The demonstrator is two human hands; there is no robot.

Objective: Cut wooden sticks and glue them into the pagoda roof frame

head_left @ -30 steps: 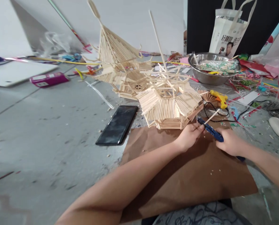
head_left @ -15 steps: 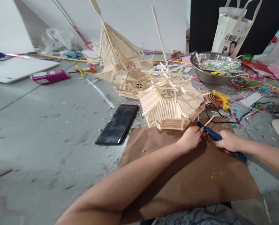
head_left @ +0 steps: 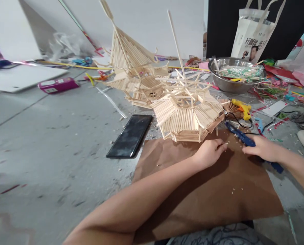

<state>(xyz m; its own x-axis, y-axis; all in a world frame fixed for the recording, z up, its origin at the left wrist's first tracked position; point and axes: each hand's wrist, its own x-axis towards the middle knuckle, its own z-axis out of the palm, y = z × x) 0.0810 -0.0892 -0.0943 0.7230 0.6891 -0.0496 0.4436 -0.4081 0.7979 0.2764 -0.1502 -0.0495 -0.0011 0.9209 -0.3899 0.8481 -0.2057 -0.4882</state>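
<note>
Watching remotely, I'm seeing the pliers [head_left: 240, 135] standing apart from the left hand [head_left: 210, 153], the stick's long end now gone (the snip is looking finished). Its fingertips are pinching what seems a stub [head_left: 227, 143] over the paper [head_left: 243, 206]; the right hand [head_left: 262, 148] is gripping the pliers.

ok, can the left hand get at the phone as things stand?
Probably yes: the phone lies on the floor with nothing on top, and the way over the brown paper, in front of the stick model, looks free. The left hand may be pinching something tiny.
</note>
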